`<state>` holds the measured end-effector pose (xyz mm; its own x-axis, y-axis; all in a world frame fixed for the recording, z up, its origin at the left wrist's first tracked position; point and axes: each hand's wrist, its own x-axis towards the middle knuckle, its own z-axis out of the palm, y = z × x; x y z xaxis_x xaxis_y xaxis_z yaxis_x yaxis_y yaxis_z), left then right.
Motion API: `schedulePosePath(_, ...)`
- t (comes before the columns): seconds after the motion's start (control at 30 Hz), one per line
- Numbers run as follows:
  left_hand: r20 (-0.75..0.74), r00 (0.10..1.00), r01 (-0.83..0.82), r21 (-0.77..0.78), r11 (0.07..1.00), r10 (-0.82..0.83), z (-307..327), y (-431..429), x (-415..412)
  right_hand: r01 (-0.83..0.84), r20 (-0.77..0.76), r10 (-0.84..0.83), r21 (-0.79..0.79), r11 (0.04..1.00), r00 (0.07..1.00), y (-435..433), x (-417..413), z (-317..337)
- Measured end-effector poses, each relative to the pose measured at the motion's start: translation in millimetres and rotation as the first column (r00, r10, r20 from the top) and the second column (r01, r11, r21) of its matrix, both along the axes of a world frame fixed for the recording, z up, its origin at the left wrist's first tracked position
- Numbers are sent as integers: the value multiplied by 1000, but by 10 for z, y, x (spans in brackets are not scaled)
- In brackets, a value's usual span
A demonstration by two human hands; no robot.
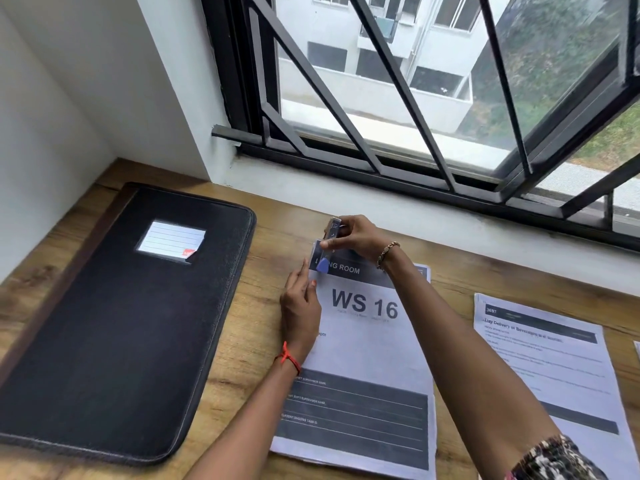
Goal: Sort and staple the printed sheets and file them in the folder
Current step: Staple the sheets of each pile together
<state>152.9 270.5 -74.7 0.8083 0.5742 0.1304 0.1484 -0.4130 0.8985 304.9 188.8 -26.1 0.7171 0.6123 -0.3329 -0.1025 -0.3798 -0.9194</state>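
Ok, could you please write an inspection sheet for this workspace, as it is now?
Surface: wooden desk, holding papers and folder.
Job's things: stapler on top left corner of WS 16 sheets; another printed sheet to the right; black folder closed, left.
Clutter: nothing seen.
Hands: right hand grips stapler; left hand presses flat on the sheets' left edge.
Cables: nothing seen.
Surroundings: barred window behind; white wall left.
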Motion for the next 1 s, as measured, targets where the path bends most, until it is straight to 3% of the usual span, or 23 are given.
schedulePosePath(0.13,-126,992,0,-233,972,-30,135,24,48,27,16,-27,14,1000,1000,37,-11,-13)
schedulePosePath(0.27,-226,967,51,-283,958,-118,183,136,152,22,2,-22,42,999,1000,57,-17,-8)
schedulePosePath(0.4,-263,944,73,-427,901,-201,277,220,203,26,-3,-26,48,999,1000,80,-22,-24)
schedulePosePath(0.7,-369,923,9,-253,967,-105,273,156,282,138,6,-138,69,988,990,101,-59,-62)
schedulePosePath(1.0,-334,926,60,-329,942,-176,277,186,271,175,-61,-170,91,980,984,94,-39,-153)
